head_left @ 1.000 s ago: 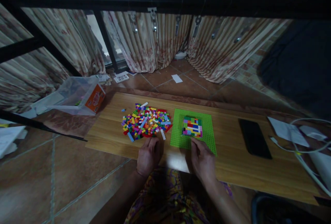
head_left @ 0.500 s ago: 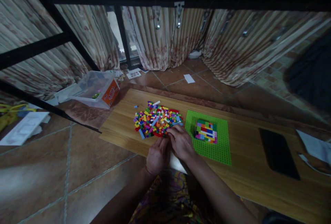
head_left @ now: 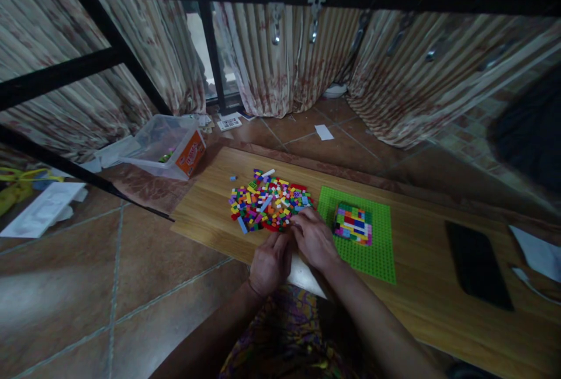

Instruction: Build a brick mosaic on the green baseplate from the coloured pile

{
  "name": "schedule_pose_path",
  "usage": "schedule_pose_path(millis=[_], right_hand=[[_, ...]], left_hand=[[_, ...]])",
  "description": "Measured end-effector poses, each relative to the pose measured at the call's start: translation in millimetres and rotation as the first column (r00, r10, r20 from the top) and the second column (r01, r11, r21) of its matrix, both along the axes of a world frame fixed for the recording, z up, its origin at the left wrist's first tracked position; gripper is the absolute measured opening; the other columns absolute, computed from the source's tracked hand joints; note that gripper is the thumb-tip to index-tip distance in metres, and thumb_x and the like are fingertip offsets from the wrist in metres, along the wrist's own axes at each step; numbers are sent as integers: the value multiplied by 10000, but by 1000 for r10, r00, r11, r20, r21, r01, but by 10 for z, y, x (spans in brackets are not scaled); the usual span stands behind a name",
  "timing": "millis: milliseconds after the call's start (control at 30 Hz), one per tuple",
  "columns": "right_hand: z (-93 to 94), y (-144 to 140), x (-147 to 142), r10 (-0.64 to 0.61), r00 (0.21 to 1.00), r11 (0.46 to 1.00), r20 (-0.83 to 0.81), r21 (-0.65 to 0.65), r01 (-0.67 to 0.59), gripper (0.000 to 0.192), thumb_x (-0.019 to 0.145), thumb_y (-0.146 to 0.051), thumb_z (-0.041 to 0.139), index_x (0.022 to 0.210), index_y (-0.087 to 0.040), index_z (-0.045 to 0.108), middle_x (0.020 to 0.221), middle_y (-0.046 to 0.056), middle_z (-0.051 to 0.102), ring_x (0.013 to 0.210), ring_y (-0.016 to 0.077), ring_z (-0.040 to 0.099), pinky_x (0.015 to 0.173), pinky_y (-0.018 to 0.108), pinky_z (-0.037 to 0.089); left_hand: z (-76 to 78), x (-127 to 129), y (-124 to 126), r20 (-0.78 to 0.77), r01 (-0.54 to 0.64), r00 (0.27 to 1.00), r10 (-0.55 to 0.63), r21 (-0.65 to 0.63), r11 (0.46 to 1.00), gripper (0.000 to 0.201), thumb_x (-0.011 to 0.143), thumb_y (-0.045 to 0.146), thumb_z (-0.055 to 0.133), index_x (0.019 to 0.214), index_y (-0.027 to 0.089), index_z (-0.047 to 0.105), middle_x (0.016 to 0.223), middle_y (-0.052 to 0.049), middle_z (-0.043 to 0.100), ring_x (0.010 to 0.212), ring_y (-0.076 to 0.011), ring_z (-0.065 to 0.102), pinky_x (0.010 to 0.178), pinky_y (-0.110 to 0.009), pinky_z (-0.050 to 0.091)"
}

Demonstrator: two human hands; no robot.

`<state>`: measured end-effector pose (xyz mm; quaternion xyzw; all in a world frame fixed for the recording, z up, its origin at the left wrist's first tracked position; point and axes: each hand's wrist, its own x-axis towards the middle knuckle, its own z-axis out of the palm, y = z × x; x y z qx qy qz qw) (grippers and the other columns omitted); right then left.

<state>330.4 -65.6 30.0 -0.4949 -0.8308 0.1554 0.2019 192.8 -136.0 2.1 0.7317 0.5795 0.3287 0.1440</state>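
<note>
A loose pile of small toy bricks (head_left: 267, 201) in many colours lies on the wooden board. At its near edge my left hand (head_left: 270, 263) has its fingers drawn together; whatever they pinch is hidden. My right hand (head_left: 313, 239) is beside it, fingers curled down at the pile's near right edge, and what is in them cannot be made out. Just right of this hand is a green studded baseplate (head_left: 381, 256). On it stands a low rectangular build of coloured bricks (head_left: 353, 224).
A clear plastic box (head_left: 151, 157) with an orange label stands past the board's left end. A black flat device (head_left: 477, 265) and a white sheet (head_left: 537, 250) with a cable lie at the right of the wooden board (head_left: 421, 297). Dark metal bars cross in front of curtains (head_left: 263, 63).
The whole view has shifted slightly, so things appear a little further right. Both hands stay close together at the pile's near edge, the right one having edged slightly.
</note>
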Motion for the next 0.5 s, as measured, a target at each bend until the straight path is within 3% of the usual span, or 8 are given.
schedule_pose_path(millis=[333,500], right_hand=[[-33,43,-167,-66,995,998,69,14,65,100,882,-255,612,927,-236,699,989,70,632,982,245,563,816,353,469],[1,46,-198,-57,998,998,11,-5,57,109,892,-215,595,862,-240,697,949,55,630,952,224,555,800,327,460]], left_hand=[[12,5,4,-12,-15,1000,16,17,1000,118,936,191,458,964,190,573,847,-59,620,776,-165,614,689,-263,510],[5,-2,11,-24,-6,1000,7,34,999,117,935,188,453,963,189,566,837,-57,615,771,-167,609,680,-261,501]])
